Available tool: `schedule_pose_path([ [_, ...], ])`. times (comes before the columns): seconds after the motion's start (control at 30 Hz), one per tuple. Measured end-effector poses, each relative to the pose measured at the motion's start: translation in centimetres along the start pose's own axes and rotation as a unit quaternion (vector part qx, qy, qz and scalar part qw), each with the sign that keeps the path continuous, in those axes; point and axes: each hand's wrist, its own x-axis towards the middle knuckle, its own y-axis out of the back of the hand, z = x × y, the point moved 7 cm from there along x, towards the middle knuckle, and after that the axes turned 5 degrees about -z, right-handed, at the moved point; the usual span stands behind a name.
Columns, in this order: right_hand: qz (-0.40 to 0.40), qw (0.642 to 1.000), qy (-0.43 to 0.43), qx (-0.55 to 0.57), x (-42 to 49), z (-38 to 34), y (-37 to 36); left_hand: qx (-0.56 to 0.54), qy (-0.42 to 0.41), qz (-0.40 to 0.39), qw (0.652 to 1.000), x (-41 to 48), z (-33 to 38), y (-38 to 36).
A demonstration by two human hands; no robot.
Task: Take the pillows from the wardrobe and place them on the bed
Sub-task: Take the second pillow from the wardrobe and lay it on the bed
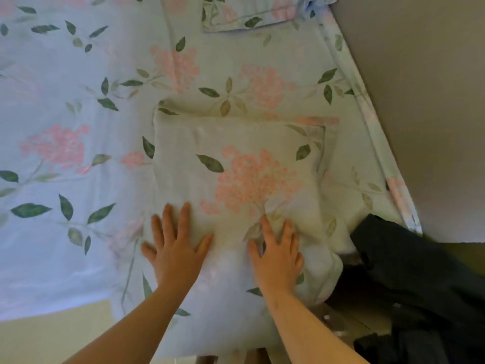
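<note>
A floral pillow, pale with pink blossoms and green leaves, lies flat on the bed, whose sheet has the same print. My left hand presses flat on the pillow's near left part with its fingers spread. My right hand lies flat on the near right part, fingers apart too. Neither hand grips anything. A second floral pillow rests at the far end of the bed, cut off by the frame's top edge.
A plain grey wall runs along the bed's right side. A dark garment is heaped at the bed's near right corner. Pale floor shows at the lower left.
</note>
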Motion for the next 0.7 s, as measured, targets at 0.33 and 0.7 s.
schedule_pose_path([
  [0.33,0.034,0.997,-0.069,0.005,-0.6,1.5,-4.3,-0.042,0.012,-0.058,0.997,1.0,-3.0,-2.0],
  [0.7,0.097,0.989,-0.092,0.069,-1.2,0.7,-4.2,-0.076,0.041,-0.01,0.996,0.4,-3.6,-1.1],
])
